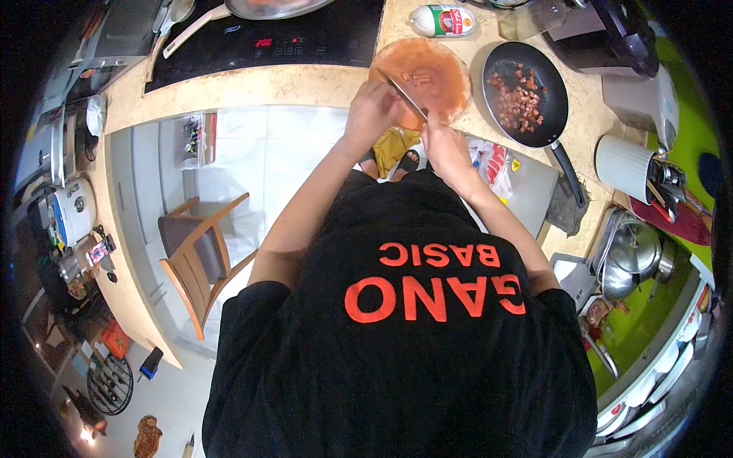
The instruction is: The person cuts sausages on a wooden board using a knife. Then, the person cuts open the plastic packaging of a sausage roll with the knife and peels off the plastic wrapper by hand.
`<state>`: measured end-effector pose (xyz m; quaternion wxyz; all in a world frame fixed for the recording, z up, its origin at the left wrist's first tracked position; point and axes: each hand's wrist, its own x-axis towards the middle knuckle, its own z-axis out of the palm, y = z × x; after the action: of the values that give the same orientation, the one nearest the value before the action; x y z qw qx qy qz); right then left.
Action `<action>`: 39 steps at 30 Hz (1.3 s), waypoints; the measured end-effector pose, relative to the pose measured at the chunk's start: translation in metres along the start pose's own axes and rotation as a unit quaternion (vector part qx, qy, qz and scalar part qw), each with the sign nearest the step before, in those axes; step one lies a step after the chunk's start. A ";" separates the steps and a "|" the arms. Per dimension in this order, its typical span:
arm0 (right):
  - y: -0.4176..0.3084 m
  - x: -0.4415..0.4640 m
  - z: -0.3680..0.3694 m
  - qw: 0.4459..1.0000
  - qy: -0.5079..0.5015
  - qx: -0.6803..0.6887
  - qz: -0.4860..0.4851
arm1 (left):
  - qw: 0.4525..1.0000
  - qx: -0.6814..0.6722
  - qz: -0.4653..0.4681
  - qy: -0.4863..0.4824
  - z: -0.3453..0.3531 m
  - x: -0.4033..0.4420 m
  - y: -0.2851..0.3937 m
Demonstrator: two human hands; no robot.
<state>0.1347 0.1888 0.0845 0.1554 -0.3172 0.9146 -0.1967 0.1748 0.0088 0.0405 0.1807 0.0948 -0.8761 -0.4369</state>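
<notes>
Pale surface [305,93]: right hand [444,145] clasps knife [404,95], slanting far left beside left hand [373,111], whose grip I can't tell; meat strips [418,78] beyond.

head-worn view, steeply down

Dull orange, with a paler rim, on the round board [449,70]. Black inside the pan [547,122] and along its handle [566,172]; brownish red on the chopped pieces [523,107] in it. Pale beige, with faint brownish veins, on the surface [259,103]. Black again on the cooktop [343,30], with red lit digits [263,43]. White, green and red on the wrapped roll [443,21]. Plain black on the shirt [397,374], with orange-red letters [424,298].
</notes>
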 end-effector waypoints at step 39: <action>0.012 0.030 0.010 0.998 0.013 0.060 0.018 | 0.998 0.044 0.022 -0.025 0.002 0.010 -0.001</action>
<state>0.1099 0.1752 0.0652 0.1661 -0.2880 0.9087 -0.2525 0.1645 0.0060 0.0408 0.1641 0.0727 -0.9007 -0.3957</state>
